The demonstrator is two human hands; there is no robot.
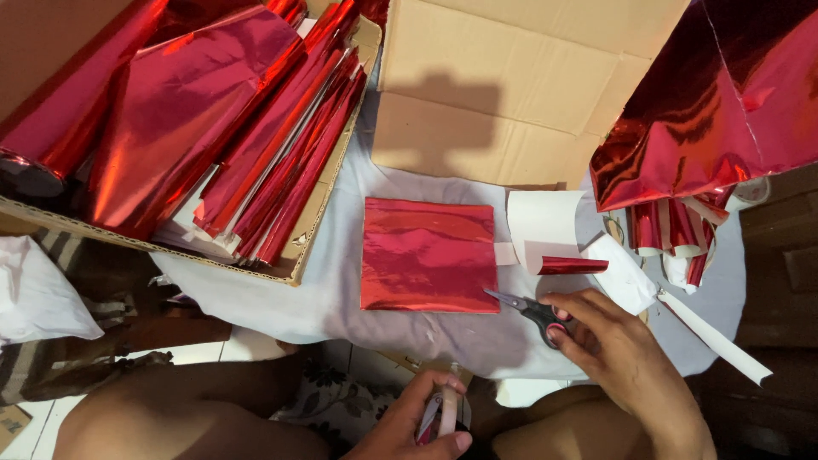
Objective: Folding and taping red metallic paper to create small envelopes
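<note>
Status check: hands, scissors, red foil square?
Right hand on scissors, blades shut, at red foil square corner. Left hand grips a small item, unclear what. Paper scraps beside square.

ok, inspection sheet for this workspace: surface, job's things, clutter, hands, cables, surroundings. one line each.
Surface: white cloth, wrinkled, with flattened cardboard behind it.
Job's things: scissors lying at the edge of a square red foil sheet; small tool, too hidden to identify.
Clutter: small red foil roll, white paper strips, crumpled red foil.
Hands: right hand on the scissors' handles; left hand has its grip closed on the small tool.
Cables: nothing seen.
Surroundings: cardboard box holding folded red foil, tiled floor, the person's knees.
</note>
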